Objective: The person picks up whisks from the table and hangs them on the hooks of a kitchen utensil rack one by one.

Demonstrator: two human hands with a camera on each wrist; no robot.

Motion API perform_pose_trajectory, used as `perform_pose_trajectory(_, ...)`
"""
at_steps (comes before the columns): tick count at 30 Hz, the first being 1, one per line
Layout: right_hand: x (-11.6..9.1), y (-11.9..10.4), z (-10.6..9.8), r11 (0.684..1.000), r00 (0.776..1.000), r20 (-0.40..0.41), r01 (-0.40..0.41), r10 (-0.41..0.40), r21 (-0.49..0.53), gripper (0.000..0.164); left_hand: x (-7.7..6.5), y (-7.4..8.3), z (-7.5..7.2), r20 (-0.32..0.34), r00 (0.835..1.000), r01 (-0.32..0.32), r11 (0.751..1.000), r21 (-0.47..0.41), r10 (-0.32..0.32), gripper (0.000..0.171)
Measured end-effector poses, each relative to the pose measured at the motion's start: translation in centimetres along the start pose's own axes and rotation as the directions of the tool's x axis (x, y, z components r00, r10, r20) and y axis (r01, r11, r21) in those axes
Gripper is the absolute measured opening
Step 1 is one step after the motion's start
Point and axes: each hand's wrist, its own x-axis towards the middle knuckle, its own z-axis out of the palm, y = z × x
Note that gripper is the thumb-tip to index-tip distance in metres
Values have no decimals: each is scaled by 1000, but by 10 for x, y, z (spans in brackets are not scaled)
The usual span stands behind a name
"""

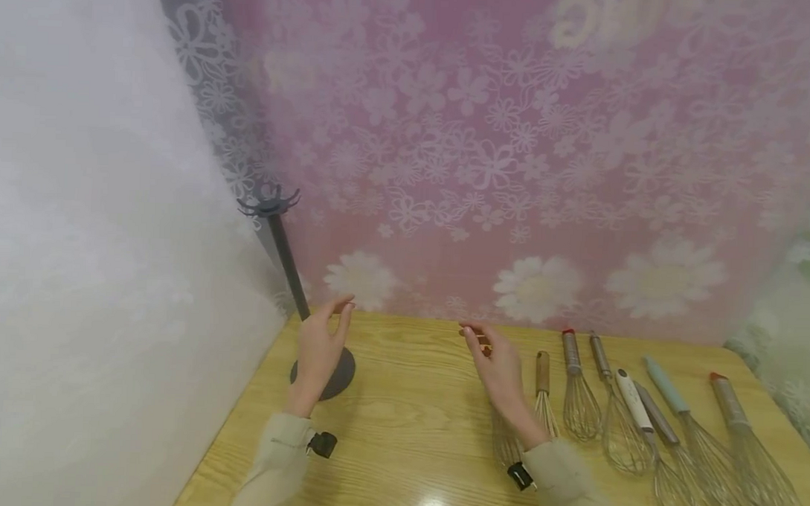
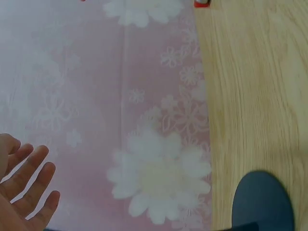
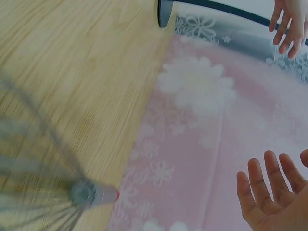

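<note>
My left hand (image 1: 320,350) is raised in front of a dark stand (image 1: 287,260) with a ring of curved hooks on top and a round base. Its fingers are relaxed and bent a little, with nothing in them. My right hand (image 1: 500,368) hovers over the left end of a row of whisks, fingers loosely bent and empty. Beneath it lies a wire whisk (image 1: 505,443), whose handle it mostly hides in the head view. The right wrist view shows that whisk's red-tipped handle (image 3: 103,194) close to the table's back edge. Just right of the hand is a wooden-handled whisk (image 1: 542,373).
Several more whisks lie to the right, among them a red-tipped one (image 1: 572,356), a white-handled one (image 1: 633,399) and a light-blue-handled one (image 1: 666,385). The wooden table (image 1: 384,461) meets a pink flowered backdrop (image 1: 448,172). A white wall (image 1: 109,272) borders the left side.
</note>
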Motion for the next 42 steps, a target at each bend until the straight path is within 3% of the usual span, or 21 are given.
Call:
perform_pose_trajectory(8, 1, -18, 28, 999, 998, 54, 14, -16, 38, 26, 8, -19, -25, -126, 991, -46, 999, 13, 47, 17)
perform_pose_trajectory(15, 3, -29, 45, 998, 997, 73, 36, -40, 54, 25, 16, -29, -46, -190, 982, -1, 999, 32, 7, 16)
perform_pose_trajectory(23, 5, -37, 57, 995, 993, 91, 64, -70, 72, 24, 28, -33, -64, -196, 977, 91, 996, 14, -86, 19)
perform_pose_trajectory(30, 8, -44, 65, 992, 985, 134, 97, -107, 85, 23, 44, -37, -70, -133, 978, 160, 987, -4, -159, 33)
perform_pose_trajectory(38, 12, -53, 77, 986, 976, 170, 112, -133, 124, 26, 60, -38, -70, -114, 975, 174, 977, -122, -188, 36)
perform_pose_trajectory(42, 12, -56, 84, 984, 974, 181, 109, -134, 142, 24, 64, -38, -69, -114, 976, 169, 976, -135, -184, 35)
